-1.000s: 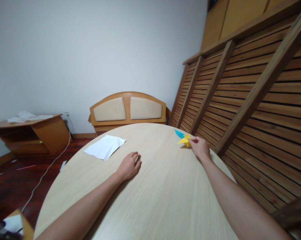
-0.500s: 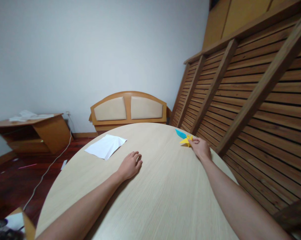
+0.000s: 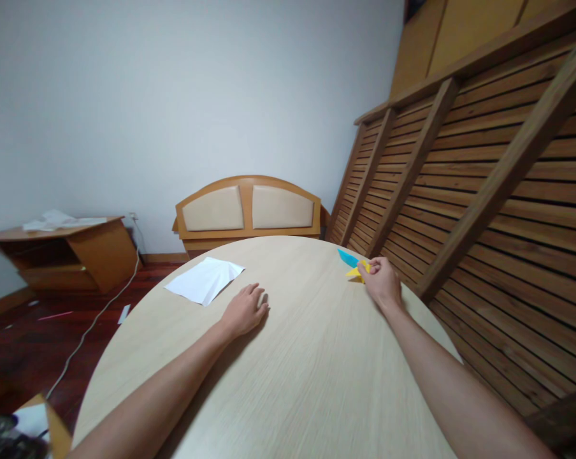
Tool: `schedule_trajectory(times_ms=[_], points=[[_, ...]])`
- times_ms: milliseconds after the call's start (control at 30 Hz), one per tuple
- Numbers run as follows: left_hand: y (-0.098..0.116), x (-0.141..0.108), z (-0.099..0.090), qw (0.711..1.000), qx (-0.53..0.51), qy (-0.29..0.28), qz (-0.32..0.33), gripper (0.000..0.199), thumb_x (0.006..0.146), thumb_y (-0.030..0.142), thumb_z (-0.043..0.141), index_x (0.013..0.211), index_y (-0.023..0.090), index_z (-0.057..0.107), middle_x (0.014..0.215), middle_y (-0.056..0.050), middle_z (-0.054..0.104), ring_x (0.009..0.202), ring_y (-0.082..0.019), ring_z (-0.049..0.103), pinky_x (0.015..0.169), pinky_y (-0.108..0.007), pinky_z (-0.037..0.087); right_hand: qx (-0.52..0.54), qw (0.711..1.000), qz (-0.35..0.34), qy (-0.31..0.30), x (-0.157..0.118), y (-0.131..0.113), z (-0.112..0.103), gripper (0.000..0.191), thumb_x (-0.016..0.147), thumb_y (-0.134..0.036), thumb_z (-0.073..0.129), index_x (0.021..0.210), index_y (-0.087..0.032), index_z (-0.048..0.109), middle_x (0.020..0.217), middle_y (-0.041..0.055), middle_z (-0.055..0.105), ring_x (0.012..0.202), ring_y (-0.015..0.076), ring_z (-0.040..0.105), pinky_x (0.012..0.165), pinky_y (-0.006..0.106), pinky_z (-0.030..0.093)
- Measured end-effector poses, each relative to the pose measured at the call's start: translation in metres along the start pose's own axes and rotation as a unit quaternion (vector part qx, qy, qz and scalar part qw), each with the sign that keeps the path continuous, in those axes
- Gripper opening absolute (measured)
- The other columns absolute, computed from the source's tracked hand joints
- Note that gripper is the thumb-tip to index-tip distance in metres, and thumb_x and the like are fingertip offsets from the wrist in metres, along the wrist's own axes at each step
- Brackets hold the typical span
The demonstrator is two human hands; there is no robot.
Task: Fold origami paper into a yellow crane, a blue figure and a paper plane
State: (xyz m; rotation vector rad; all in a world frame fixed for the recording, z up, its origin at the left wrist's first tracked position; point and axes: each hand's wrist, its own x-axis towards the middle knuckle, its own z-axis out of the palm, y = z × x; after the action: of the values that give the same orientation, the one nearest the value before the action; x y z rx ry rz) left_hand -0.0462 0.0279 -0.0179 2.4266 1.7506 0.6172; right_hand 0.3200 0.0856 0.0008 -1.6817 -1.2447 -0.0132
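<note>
At the right far edge of the round table, my right hand point(image 3: 382, 280) pinches a small yellow folded-paper figure point(image 3: 355, 272). The fingers hide part of it, and its exact shape cannot be made out. A blue folded-paper piece point(image 3: 348, 257) sits just behind and to the left of it; I cannot tell if the two touch. My left hand point(image 3: 244, 310) rests on the tabletop near the middle, fingers loosely apart and holding nothing. A creased white sheet of paper point(image 3: 204, 280) lies beyond it, to the left.
The pale round table point(image 3: 311, 382) fills the foreground. A padded headboard point(image 3: 248, 207) stands behind it, and a slatted wooden frame point(image 3: 460, 178) leans along the right. At left are a low cabinet point(image 3: 97, 255) with papers and a cable point(image 3: 94, 319) on the floor.
My right fingers have shifted further over the yellow figure, covering more of it. My left hand has moved slightly forward and left. The view has tilted a little.
</note>
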Motion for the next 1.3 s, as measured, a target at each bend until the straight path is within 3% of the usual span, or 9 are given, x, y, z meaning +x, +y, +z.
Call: schedule_trajectory(times_ms=[100,233,433,567,733,933,1067,1200,1300], points=[[-0.019,0.005,-0.012,0.998,0.033,0.030,-0.042,0.045,0.090,0.043,0.044,0.124,0.015,0.058,0.145,-0.018,0.047,0.135,-0.030,0.045,0.115,-0.043,0.035,0.028,0.992,-0.106,-0.056,-0.017,-0.019,0.007,0.026,0.081,-0.046,0.060,0.087,-0.020,0.059,0.080,0.0064,0.066,0.074,0.0220,0.061,0.069,0.032,0.045],[-0.053,0.008,-0.020,0.989,0.087,0.052,-0.111,0.053,0.092,0.043,0.041,0.133,0.011,0.052,0.151,-0.019,0.039,0.141,-0.032,0.037,0.117,-0.044,0.031,0.019,0.943,-0.263,-0.203,-0.052,-0.044,0.018,0.029,0.086,-0.042,0.058,0.101,-0.019,0.063,0.105,0.0103,0.067,0.102,0.0260,0.060,0.092,0.040,0.045],[-0.074,0.006,-0.017,0.973,0.100,-0.008,-0.207,0.058,0.094,0.048,0.034,0.140,0.015,0.043,0.156,-0.019,0.029,0.145,-0.038,0.026,0.112,-0.056,0.030,0.015,0.858,-0.331,-0.392,-0.089,-0.054,0.029,0.056,0.090,-0.051,0.056,0.136,-0.019,0.052,0.143,0.0124,0.051,0.133,0.0282,0.044,0.113,0.045,0.030],[-0.063,0.006,-0.017,0.982,0.087,-0.043,-0.162,0.049,0.095,0.048,0.030,0.123,0.018,0.057,0.145,-0.016,0.047,0.135,-0.033,0.042,0.110,-0.052,0.035,0.010,0.844,-0.315,-0.434,-0.090,-0.050,0.031,0.059,0.093,-0.054,0.050,0.140,-0.019,0.050,0.148,0.0125,0.046,0.138,0.0292,0.038,0.116,0.048,0.025],[-0.032,0.002,-0.016,0.997,0.029,-0.062,0.020,0.047,0.096,0.047,0.032,0.115,0.017,0.062,0.133,-0.015,0.057,0.124,-0.027,0.052,0.109,-0.042,0.039,0.008,0.857,-0.313,-0.410,-0.086,-0.055,0.025,0.051,0.094,-0.048,0.050,0.136,-0.019,0.053,0.142,0.0118,0.052,0.133,0.0282,0.044,0.113,0.046,0.029],[0.024,-0.015,-0.024,0.970,-0.026,-0.129,0.207,0.040,0.096,0.047,0.039,0.119,0.026,0.065,0.135,-0.008,0.058,0.126,-0.026,0.051,0.108,-0.042,0.041,0.057,0.869,-0.339,-0.356,-0.087,-0.070,0.019,0.041,0.097,-0.039,0.048,0.131,-0.018,0.057,0.135,0.0114,0.058,0.126,0.0246,0.050,0.110,0.042,0.035],[0.052,-0.022,-0.029,0.937,-0.073,-0.163,0.299,0.037,0.098,0.038,0.036,0.110,0.025,0.068,0.121,-0.006,0.066,0.112,-0.021,0.059,0.103,-0.036,0.044,0.059,0.837,-0.357,-0.411,-0.090,-0.070,0.020,0.049,0.098,-0.044,0.046,0.138,-0.016,0.053,0.144,0.0120,0.052,0.136,0.0244,0.043,0.116,0.042,0.029],[0.055,-0.020,-0.013,0.962,-0.072,-0.112,0.239,0.036,0.098,0.036,0.034,0.104,0.020,0.065,0.105,-0.008,0.068,0.100,-0.018,0.062,0.095,-0.033,0.049,0.022,0.782,-0.372,-0.500,-0.097,-0.065,0.021,0.062,0.097,-0.054,0.042,0.148,-0.018,0.042,0.156,0.0111,0.034,0.146,0.0263,0.026,0.121,0.045,0.019],[0.047,-0.016,0.003,0.981,-0.067,-0.053,0.172,0.042,0.096,0.039,0.041,0.130,0.016,0.051,0.137,-0.015,0.053,0.128,-0.023,0.049,0.111,-0.039,0.041,0.005,0.767,-0.369,-0.525,-0.101,-0.064,0.022,0.067,0.095,-0.059,0.042,0.152,-0.024,0.035,0.160,0.0082,0.025,0.149,0.0278,0.018,0.122,0.048,0.013]])
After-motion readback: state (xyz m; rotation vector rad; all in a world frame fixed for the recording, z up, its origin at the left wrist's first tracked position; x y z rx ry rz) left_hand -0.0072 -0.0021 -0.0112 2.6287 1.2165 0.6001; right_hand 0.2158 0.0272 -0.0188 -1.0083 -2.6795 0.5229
